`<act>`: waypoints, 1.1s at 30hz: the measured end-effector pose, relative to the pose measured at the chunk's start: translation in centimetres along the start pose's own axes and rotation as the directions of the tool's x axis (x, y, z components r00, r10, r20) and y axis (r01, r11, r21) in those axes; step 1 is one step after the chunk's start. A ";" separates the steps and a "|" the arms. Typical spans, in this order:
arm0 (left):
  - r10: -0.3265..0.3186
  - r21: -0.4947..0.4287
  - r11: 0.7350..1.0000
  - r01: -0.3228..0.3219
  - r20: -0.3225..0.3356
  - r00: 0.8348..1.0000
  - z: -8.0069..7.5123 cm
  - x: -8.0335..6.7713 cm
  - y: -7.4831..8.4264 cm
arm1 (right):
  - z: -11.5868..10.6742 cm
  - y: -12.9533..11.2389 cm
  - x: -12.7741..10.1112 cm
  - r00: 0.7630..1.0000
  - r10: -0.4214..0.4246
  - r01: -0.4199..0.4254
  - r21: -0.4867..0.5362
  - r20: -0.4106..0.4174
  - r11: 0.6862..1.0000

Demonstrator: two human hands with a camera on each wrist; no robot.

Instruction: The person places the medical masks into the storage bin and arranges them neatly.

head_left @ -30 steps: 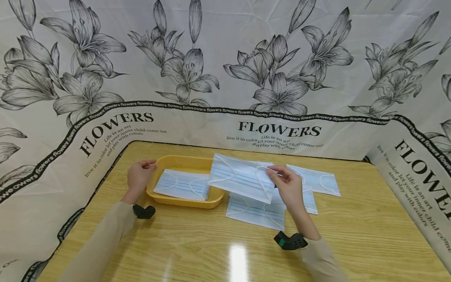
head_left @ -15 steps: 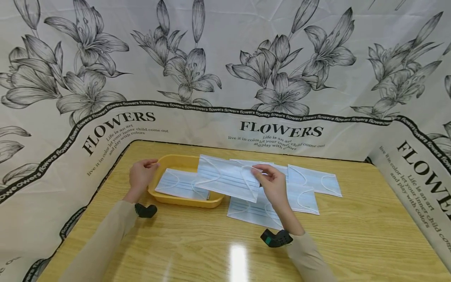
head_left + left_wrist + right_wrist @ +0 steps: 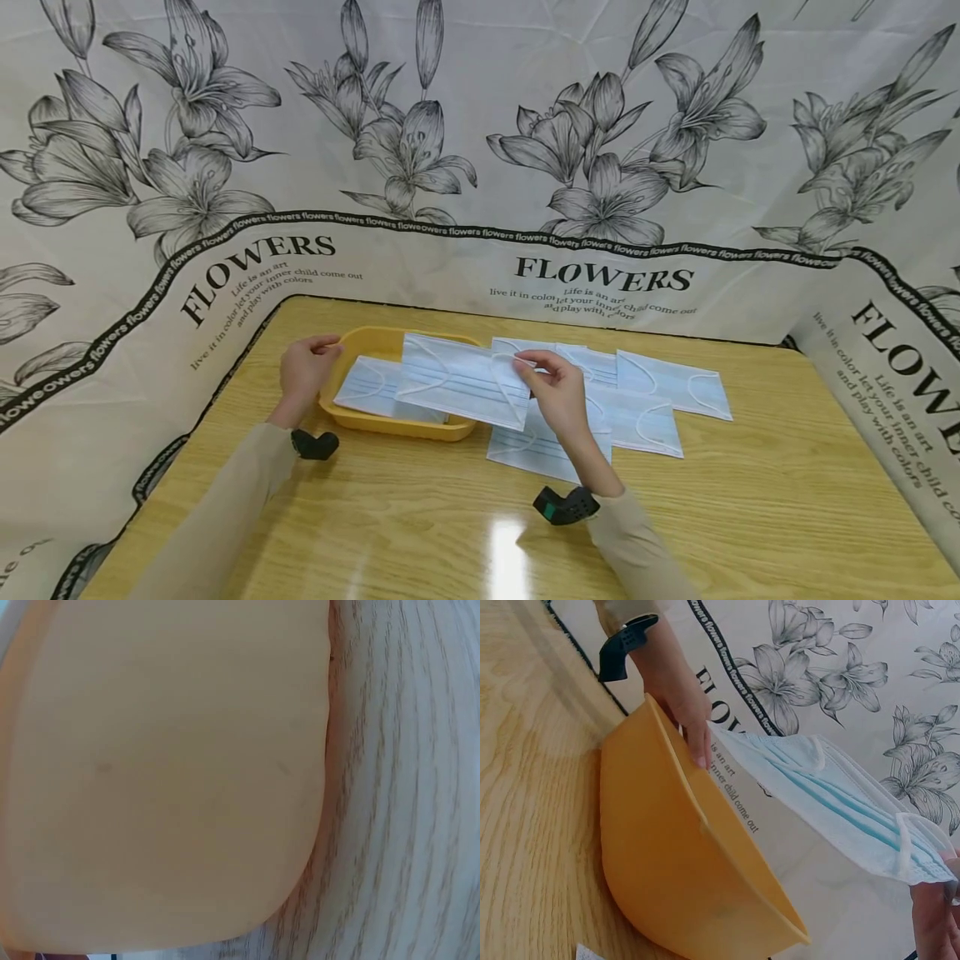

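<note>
My right hand [image 3: 561, 396] pinches one right end of a blue pleated face mask [image 3: 457, 379] with white ear loops. This mask hangs in the air over the right part of a yellow plastic tray [image 3: 405, 428]. At the tray's left end my left hand [image 3: 303, 371] grips the rim; in the right wrist view its fingers [image 3: 697, 742] reach over to the inner side. Another mask [image 3: 360, 385] lies in the tray, partly hidden by the held one. Several masks [image 3: 648, 422] lie overlapping on the table, right of the tray.
The wooden table [image 3: 757, 492] has a flower-print cloth [image 3: 435, 275] standing behind it and at both sides. A black wrist device [image 3: 566, 506] sits on each wrist. In the left wrist view, a close, blurred tan surface [image 3: 165, 772] fills most of the picture.
My right hand has carried the held mask leftward, from above the tray's right edge to farther over the tray. The left hand has stayed at the tray's rim.
</note>
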State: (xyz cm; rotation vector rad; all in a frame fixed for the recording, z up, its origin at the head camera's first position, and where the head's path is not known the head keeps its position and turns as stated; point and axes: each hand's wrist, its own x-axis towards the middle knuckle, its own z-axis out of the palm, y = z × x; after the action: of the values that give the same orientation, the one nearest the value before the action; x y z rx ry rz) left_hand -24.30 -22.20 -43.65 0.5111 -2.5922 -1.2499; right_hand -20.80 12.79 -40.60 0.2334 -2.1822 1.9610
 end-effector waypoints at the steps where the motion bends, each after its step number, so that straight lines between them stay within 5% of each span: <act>1: 0.002 0.001 1.000 -0.002 0.000 1.000 0.0 0.0 0.0 | 0.2 0.0 0.0 1.000 0.001 -0.001 0.003 0.000 1.000; 12: 0.002 -0.009 1.000 -0.002 -0.003 1.000 -0.1 -0.1 0.1 | 2.7 1.4 0.8 1.000 -0.014 0.013 0.044 0.016 0.999; 33: -0.005 -0.037 0.999 0.005 -0.008 1.000 0.0 0.1 0.1 | 6.6 1.3 2.4 0.988 0.101 -0.100 -0.021 0.120 0.995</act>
State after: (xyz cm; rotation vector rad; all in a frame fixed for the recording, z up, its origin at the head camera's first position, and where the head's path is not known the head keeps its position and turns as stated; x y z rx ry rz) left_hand -24.40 -22.20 -43.56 0.5147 -2.5579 -1.2925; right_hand -23.67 6.45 -41.92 0.2509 -2.3267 2.0318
